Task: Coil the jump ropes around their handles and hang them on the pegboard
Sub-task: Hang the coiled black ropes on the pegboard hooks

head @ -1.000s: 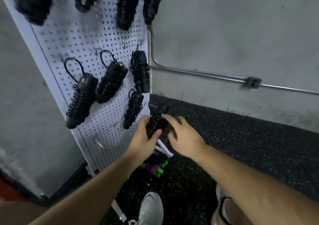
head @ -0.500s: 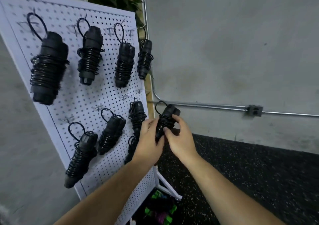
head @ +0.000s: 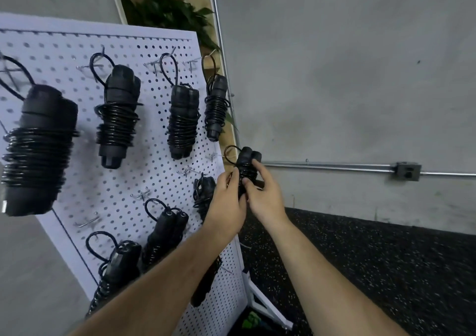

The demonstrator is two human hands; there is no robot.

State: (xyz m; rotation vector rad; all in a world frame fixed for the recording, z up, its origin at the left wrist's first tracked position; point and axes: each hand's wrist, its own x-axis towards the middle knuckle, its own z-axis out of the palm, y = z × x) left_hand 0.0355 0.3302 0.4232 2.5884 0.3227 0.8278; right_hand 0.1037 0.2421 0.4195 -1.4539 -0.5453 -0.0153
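We hold a coiled jump rope (head: 247, 161) in both hands: our left grip (head: 228, 203) pinches its coils and our right grip (head: 265, 196) curls round them. Its loop (head: 230, 150) sticks up above the grips, just beside the pegboard (head: 123, 181) edge. Other coiled ropes (head: 181, 119) hang on the board up and left of the grips.

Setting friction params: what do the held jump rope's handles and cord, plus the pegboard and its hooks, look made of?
Handles: matte black, likely foam or rubber; no glare. Cord: glossy black, probably PVC-coated; coils glint. Pegboard: white, smooth, painted metal or hardboard, cannot tell. Hooks: bare shiny wire, looks steel.
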